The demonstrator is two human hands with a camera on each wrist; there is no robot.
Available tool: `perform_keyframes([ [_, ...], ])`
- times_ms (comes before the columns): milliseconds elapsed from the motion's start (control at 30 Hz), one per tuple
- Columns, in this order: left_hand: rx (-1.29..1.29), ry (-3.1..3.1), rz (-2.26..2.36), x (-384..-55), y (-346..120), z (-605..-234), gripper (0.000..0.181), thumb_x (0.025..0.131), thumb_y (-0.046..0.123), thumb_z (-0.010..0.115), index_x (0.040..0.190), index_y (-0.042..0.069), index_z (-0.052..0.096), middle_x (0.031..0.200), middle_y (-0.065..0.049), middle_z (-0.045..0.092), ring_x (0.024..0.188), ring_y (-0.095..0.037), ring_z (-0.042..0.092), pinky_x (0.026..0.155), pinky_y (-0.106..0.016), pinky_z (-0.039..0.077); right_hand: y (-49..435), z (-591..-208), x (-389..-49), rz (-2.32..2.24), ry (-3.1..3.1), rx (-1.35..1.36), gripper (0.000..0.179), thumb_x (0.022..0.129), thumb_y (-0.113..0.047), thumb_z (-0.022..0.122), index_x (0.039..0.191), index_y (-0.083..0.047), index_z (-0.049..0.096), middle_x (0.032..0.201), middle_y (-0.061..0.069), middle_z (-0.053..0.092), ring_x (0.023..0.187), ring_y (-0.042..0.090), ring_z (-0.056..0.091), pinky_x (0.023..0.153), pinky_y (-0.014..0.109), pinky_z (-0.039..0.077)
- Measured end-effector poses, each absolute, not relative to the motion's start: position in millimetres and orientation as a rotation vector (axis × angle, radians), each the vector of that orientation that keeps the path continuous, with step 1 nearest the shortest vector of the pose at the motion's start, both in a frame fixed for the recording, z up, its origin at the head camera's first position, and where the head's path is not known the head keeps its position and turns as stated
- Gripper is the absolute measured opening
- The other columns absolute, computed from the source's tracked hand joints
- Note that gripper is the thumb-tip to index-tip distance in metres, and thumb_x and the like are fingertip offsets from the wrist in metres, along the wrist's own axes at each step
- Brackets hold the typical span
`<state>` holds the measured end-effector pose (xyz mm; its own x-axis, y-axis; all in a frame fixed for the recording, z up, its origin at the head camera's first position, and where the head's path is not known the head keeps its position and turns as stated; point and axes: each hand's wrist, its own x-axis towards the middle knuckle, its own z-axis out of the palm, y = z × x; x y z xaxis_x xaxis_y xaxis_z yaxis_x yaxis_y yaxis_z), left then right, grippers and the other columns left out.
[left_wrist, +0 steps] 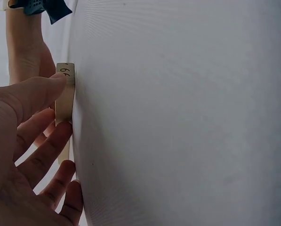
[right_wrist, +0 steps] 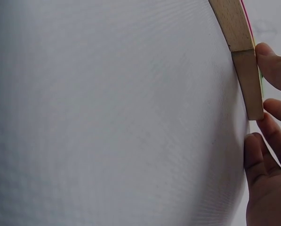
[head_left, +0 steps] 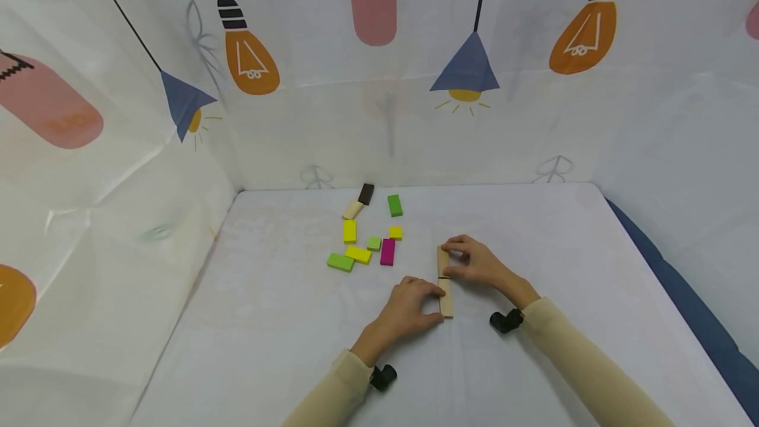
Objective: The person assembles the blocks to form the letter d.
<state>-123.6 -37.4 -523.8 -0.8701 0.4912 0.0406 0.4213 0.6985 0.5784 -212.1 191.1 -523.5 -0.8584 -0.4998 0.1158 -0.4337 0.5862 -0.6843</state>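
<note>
Two plain wooden blocks lie end to end in a line on the white table. My left hand (head_left: 406, 308) grips the nearer wooden block (head_left: 447, 306), thumb by its near end and index finger further up its length. Printed black digits show on the end of this block (left_wrist: 65, 68) in the left wrist view. The farther wooden block (head_left: 442, 259) is held by my right hand (head_left: 481, 265), with the thumb near the joint and fingers at the far end. In the right wrist view the farther block (right_wrist: 248, 84) touches the nearer one at a thin seam.
Left of the hands lie loose blocks: a dark brown block (head_left: 366, 194), a pale wooden block (head_left: 352, 210), a magenta block (head_left: 387, 252), and several green and yellow ones. White cloth (head_left: 332, 130) printed with lamps hangs behind the table (head_left: 267, 321).
</note>
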Motion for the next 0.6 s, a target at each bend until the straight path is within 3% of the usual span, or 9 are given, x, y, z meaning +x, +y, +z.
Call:
perform_keyframes([
  [233,0.763,2.776,0.893,-123.1,-37.9,-520.8,0.037,0.086,0.032,0.084,0.121,0.024,0.074,0.119,0.011,0.072,0.120,-0.018,0.056,0.096,-0.038,0.048,191.1,-526.1,-211.4,-1.113,2.731,-0.798,0.058,0.084,-0.032,0.086,0.132,-0.003,0.068,0.134,0.018,0.062,0.111,0.029,0.063,0.088,0.043,0.053],
  [600,0.781,2.740,0.873,-123.6,-38.8,-517.5,0.033,0.087,0.031,0.083,0.118,0.024,0.074,0.119,0.011,0.072,0.123,-0.018,0.056,0.100,-0.039,0.047,191.0,-524.6,-208.1,-1.113,2.736,-0.813,0.059,0.084,-0.032,0.087,0.131,-0.002,0.069,0.133,0.017,0.062,0.112,0.029,0.063,0.088,0.044,0.053],
])
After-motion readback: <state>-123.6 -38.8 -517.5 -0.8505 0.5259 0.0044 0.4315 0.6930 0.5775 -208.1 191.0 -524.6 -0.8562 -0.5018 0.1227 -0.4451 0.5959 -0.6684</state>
